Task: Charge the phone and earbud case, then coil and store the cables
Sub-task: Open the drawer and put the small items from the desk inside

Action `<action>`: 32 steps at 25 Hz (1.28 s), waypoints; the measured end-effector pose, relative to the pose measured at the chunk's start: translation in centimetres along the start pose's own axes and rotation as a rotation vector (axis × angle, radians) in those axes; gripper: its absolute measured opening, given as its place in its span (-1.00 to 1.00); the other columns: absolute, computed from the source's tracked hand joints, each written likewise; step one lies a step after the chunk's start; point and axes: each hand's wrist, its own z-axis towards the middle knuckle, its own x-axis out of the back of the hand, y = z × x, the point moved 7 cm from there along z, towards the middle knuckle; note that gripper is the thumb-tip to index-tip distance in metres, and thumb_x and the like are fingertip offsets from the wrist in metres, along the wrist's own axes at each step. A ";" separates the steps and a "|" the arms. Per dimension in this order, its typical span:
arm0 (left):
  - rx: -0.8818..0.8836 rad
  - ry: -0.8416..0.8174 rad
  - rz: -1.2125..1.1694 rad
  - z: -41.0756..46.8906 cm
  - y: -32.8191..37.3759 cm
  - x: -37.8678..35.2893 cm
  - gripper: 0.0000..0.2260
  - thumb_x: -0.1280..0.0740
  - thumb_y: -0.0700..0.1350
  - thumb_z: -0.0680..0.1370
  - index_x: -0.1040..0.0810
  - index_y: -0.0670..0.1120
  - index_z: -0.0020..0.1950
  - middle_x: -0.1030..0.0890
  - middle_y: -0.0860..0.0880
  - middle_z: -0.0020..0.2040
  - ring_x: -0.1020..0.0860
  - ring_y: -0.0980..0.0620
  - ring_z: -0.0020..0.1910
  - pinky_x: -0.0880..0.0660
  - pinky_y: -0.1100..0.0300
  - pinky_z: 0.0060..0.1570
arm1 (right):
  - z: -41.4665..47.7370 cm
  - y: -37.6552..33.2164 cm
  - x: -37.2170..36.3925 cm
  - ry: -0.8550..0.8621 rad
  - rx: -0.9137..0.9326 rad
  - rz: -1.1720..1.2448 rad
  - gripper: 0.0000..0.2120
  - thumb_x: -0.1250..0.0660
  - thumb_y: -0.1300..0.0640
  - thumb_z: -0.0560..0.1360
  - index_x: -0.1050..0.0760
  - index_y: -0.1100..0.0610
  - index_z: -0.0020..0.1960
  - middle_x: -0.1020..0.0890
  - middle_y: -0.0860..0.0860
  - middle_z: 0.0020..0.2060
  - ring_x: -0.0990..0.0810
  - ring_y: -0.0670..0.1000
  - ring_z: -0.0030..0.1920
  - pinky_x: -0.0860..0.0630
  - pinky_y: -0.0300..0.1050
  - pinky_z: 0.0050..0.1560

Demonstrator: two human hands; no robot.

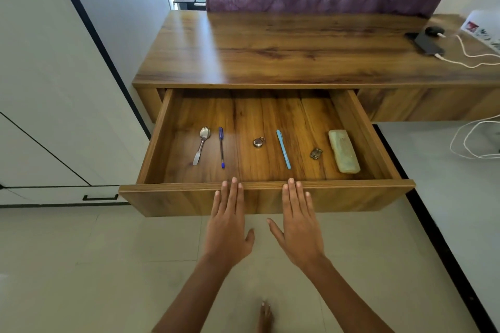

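Right now both my hands lie flat against the front panel (176,200) of the open drawer (359,127), fingers straight and together, grasping nothing. My left hand (228,224) sits left of my right hand (299,227), fingertips reaching the panel's top edge. In the drawer lie a spoon (201,147), a dark blue pen (221,147), a small padlock (258,142), a light blue pen (283,149), some keys (315,153) and a pale green case (344,150). Far right on the desk (270,48), the phone (427,43) and earbud case (433,30) lie just beside each other, each with a white cable (465,51) plugged in, trailing right
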 end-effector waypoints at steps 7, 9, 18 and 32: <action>0.021 -0.137 0.017 1.8 -0.3 0.6 -0.06 -0.31 0.10 0.47 0.39 -0.19 0.43 0.39 -0.14 0.44 0.39 -0.13 0.42 0.32 0.03 0.41 | 1.7 0.3 -0.3 -0.055 -0.015 0.036 -0.07 -0.07 -0.37 0.39 0.07 0.22 0.51 -0.07 0.14 0.50 0.03 0.11 0.50 0.13 -0.05 0.46; 0.035 -0.173 0.058 3.0 -0.5 1.1 -0.06 -0.31 0.05 0.50 0.46 -0.18 0.38 0.45 -0.13 0.41 0.43 -0.13 0.40 0.33 0.02 0.41 | 3.0 0.3 -0.4 -0.063 -0.026 0.055 -0.05 -0.02 -0.40 0.37 0.13 0.20 0.51 -0.06 0.13 0.50 0.04 0.10 0.50 0.13 -0.06 0.45; 0.081 -0.229 0.122 11.1 -2.6 0.6 0.02 -0.37 0.06 0.47 0.50 -0.19 0.36 0.49 -0.16 0.38 0.43 -0.16 0.40 0.33 -0.01 0.40 | 11.3 1.5 -2.0 -0.073 -0.005 0.098 -0.06 -0.02 -0.41 0.40 0.11 0.20 0.52 -0.06 0.12 0.50 0.06 0.09 0.51 0.11 -0.05 0.45; 0.173 -0.138 0.151 24.3 -5.5 -1.0 -0.04 -0.25 0.17 0.50 0.47 -0.19 0.42 0.48 -0.17 0.42 0.44 -0.16 0.41 0.34 -0.05 0.44 | 24.8 3.5 -4.7 -0.023 0.049 0.165 -0.13 -0.03 -0.37 0.44 0.14 0.15 0.52 -0.10 0.11 0.49 -0.04 0.10 0.50 0.07 -0.04 0.46</action>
